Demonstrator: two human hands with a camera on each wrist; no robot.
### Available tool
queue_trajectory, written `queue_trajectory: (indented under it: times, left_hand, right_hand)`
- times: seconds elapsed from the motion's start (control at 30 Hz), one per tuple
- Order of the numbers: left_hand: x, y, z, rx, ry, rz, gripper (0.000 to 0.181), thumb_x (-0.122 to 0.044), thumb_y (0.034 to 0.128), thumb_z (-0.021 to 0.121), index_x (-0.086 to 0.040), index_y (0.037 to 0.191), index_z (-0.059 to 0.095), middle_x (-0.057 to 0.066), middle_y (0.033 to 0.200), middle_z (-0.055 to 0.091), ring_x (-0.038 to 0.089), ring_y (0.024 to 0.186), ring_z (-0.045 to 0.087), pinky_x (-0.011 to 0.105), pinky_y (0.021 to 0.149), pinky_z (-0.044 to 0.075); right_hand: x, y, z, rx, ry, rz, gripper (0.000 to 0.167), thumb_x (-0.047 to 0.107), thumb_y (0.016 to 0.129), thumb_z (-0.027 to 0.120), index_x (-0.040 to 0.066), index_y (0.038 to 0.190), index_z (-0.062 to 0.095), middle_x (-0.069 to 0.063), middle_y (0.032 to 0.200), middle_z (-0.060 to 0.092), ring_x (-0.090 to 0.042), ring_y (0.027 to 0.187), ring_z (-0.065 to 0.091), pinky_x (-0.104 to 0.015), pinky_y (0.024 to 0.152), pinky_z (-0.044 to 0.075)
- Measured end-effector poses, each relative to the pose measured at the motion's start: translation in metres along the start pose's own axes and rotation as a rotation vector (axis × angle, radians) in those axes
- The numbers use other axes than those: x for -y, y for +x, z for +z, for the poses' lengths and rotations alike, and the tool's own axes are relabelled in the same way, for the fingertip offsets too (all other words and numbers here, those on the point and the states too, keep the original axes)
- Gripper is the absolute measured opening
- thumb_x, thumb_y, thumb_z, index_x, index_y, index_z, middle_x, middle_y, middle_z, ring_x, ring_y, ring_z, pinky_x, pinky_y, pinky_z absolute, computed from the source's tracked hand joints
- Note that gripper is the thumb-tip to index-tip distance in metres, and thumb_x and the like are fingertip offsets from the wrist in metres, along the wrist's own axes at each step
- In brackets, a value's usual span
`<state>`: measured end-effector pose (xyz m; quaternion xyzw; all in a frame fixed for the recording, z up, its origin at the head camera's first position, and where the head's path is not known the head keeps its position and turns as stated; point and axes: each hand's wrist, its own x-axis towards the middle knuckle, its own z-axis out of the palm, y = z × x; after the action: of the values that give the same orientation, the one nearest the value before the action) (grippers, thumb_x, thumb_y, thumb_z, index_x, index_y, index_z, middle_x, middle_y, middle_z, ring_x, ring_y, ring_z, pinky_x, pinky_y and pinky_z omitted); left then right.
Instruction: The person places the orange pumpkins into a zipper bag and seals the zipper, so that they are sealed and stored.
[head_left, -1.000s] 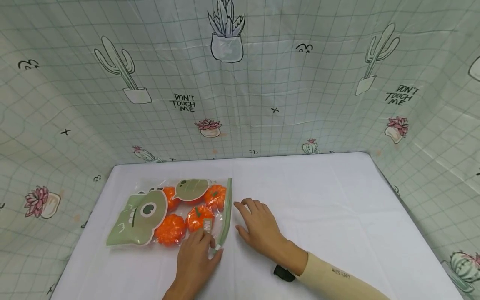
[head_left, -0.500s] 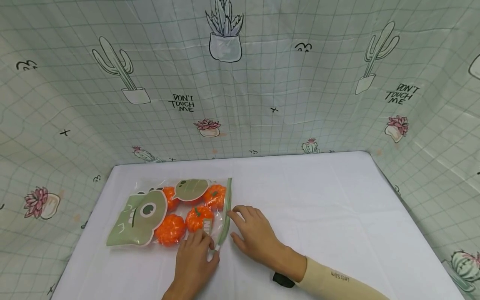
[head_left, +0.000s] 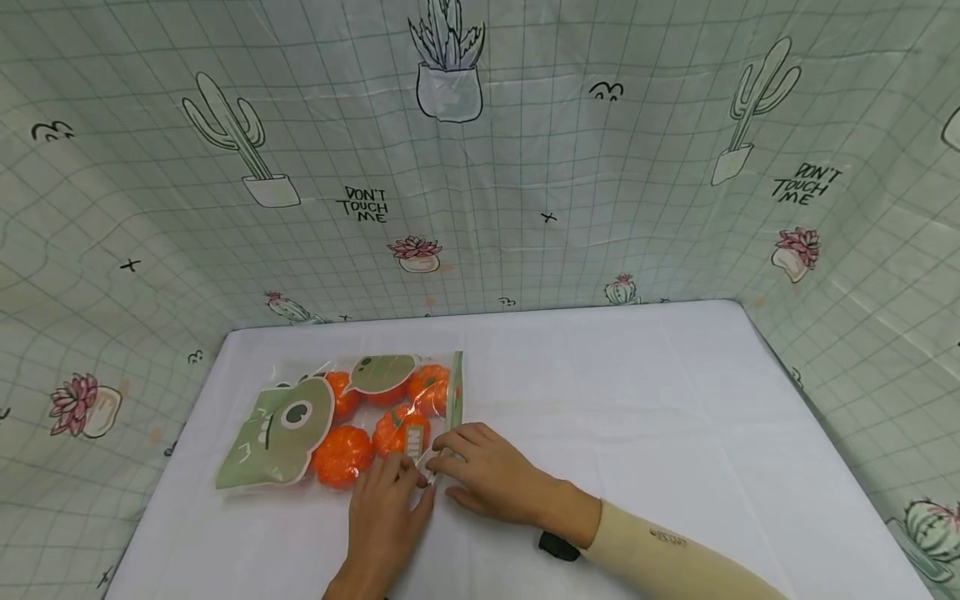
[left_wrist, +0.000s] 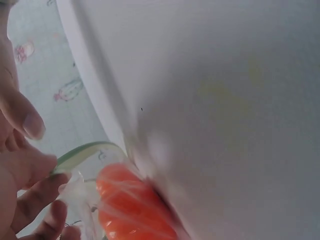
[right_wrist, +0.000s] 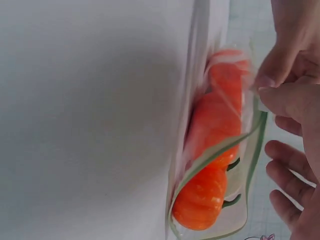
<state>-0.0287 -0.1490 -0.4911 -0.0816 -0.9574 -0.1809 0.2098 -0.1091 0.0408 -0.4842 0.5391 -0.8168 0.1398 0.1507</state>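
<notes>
A clear zip bag [head_left: 442,392] with green dinosaur print lies on the left of the white table, holding several orange toy pumpkins [head_left: 342,457]. My left hand [head_left: 386,512] holds the bag's near corner, fingers on the film beside a small label. My right hand [head_left: 491,475] reaches over the green-edged mouth and pinches the same corner with thumb and fingers. In the right wrist view the two green edges [right_wrist: 207,159] stand apart below the right thumb [right_wrist: 285,100], and the left thumb [right_wrist: 272,72] almost meets it. Fingers partly hide what is pinched.
The white table [head_left: 637,400] extends to the right of the bag. A grid-patterned cloth [head_left: 525,167] with cactus drawings rises behind it and along both sides. A small black object [head_left: 559,547] sits under my right wrist.
My right hand has moved left and nearer, from beside the bag onto its mouth corner. The green edge has shifted slightly. My left hand stays at the near corner.
</notes>
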Motion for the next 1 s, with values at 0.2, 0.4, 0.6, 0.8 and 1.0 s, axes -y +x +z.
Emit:
queue_trajectory:
  times: [0.2, 0.4, 0.6, 0.8, 1.0]
  left_hand:
    - [-0.002, 0.003, 0.001, -0.092, -0.053, -0.007, 0.026, -0.007, 0.068, 0.099, -0.012, 0.076, 0.074, 0.0, 0.093, 0.06, 0.019, 0.084, 0.056, 0.036, 0.071, 0.045]
    - [-0.003, 0.005, 0.004, -0.17, -0.109, 0.025, 0.029, -0.003, 0.0654, 0.098, -0.014, 0.074, 0.073, -0.001, 0.093, 0.06, 0.019, 0.083, 0.055, 0.037, 0.071, 0.044]
    - [-0.004, 0.006, 0.005, -0.181, -0.121, 0.032, 0.029, -0.004, 0.0672, 0.098, -0.017, 0.077, 0.073, -0.002, 0.093, 0.06, 0.019, 0.085, 0.055, 0.037, 0.071, 0.044]
    - [-0.002, 0.007, 0.006, -0.164, -0.108, 0.036, 0.027, -0.006, 0.0697, 0.097, -0.016, 0.078, 0.073, -0.001, 0.094, 0.06, 0.019, 0.086, 0.056, 0.037, 0.072, 0.045]
    - [-0.002, 0.008, 0.006, -0.156, -0.096, 0.032, 0.026, -0.006, 0.0708, 0.097, -0.015, 0.079, 0.074, 0.001, 0.095, 0.061, 0.019, 0.087, 0.056, 0.038, 0.072, 0.046]
  right_hand:
    - [-0.005, 0.01, 0.0, -0.034, -0.036, -0.044, 0.028, 0.023, 0.087, 0.088, 0.023, 0.112, 0.075, 0.003, 0.123, 0.067, -0.017, 0.119, 0.062, -0.033, 0.109, 0.046]
    - [-0.011, 0.017, 0.0, -0.052, -0.03, -0.056, 0.013, 0.022, 0.091, 0.084, 0.025, 0.103, 0.078, 0.005, 0.117, 0.069, -0.016, 0.117, 0.063, -0.032, 0.105, 0.048]
    - [-0.018, 0.02, -0.001, -0.042, -0.04, -0.077, 0.012, 0.026, 0.09, 0.084, 0.026, 0.101, 0.079, 0.008, 0.111, 0.07, -0.013, 0.113, 0.063, -0.031, 0.101, 0.05]
    - [-0.024, 0.024, -0.002, -0.048, -0.062, -0.103, 0.012, 0.027, 0.09, 0.084, 0.029, 0.101, 0.079, 0.009, 0.108, 0.07, -0.012, 0.111, 0.063, -0.03, 0.099, 0.05]
    - [-0.028, 0.027, -0.006, -0.044, -0.073, -0.098, 0.012, 0.027, 0.09, 0.084, 0.03, 0.101, 0.08, 0.009, 0.11, 0.07, -0.013, 0.111, 0.063, -0.031, 0.099, 0.05]
